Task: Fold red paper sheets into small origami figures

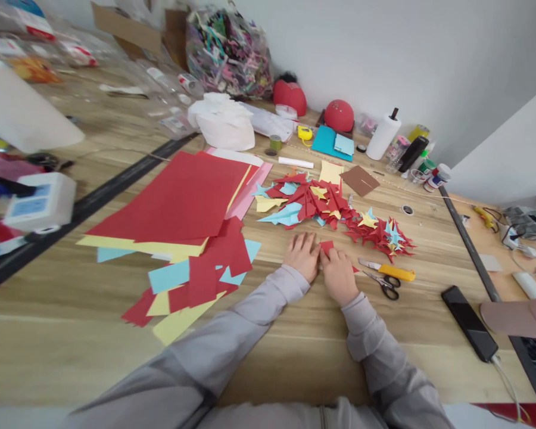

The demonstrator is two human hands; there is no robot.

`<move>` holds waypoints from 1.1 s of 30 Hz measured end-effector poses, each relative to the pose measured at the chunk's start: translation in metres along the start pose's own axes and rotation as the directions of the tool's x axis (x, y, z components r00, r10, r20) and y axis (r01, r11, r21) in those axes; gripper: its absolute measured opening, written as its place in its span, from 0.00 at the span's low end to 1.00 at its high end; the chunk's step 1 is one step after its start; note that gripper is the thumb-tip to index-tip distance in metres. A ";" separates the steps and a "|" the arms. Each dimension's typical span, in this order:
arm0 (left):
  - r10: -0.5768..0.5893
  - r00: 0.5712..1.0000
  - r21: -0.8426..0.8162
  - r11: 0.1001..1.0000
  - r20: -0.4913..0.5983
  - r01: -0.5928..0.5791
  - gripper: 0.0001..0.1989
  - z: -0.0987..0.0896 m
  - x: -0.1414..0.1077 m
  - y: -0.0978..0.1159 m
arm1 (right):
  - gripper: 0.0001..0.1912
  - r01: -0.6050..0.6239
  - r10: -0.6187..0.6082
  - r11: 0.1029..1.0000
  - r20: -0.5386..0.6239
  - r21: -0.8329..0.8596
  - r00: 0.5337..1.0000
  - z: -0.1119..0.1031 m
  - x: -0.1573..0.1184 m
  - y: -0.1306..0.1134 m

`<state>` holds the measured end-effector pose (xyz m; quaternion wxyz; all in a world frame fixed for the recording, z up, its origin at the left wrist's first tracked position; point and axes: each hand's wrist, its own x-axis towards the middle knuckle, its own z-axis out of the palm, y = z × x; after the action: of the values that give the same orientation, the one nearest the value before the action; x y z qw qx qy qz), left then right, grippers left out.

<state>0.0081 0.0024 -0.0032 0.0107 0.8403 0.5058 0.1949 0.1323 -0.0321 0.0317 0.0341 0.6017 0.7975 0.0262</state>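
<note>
A small red paper square [326, 246] lies on the wooden table [268, 357], pinched between the fingertips of my left hand [301, 256] and my right hand [338, 276]. Just beyond them spreads a heap of folded red, yellow and light blue paper shapes [326, 202]. Stacked sheets of red paper [170, 196] and loose coloured pieces [201, 280] lie to the left of my hands. To the right sit black-handled scissors [385, 285] and a yellow utility knife [390, 271], close to my right hand.
A black phone [469, 322] with a white cable lies at the right, and a co-worker's sleeve [518, 319] reaches in beyond it. Along the back wall stand a paper towel roll [383, 137], red domes, bottles and a bulging plastic bag [227, 53]. A dark strip [89, 202] crosses the table at left.
</note>
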 end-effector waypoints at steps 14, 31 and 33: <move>-0.076 0.997 0.059 0.995 -0.010 0.077 0.18 0.003 0.007 0.002 | 0.21 -0.004 0.005 1.000 -0.034 0.016 0.999 0.006 -0.002 -0.001; 0.044 0.997 0.078 0.996 0.067 -0.049 0.17 -0.001 0.015 0.003 | 0.17 -0.043 0.043 0.999 -0.052 0.000 0.998 0.002 -0.019 -0.016; 0.040 0.997 0.065 0.997 0.073 -0.045 0.17 -0.002 0.016 0.002 | 0.18 -0.053 0.052 0.998 -0.054 -0.015 0.997 0.000 -0.027 -0.019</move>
<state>0.0158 0.0150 0.0038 -0.0036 0.8572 0.4933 0.1479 0.1211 -0.0630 0.0305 0.0170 0.6211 0.7820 0.0500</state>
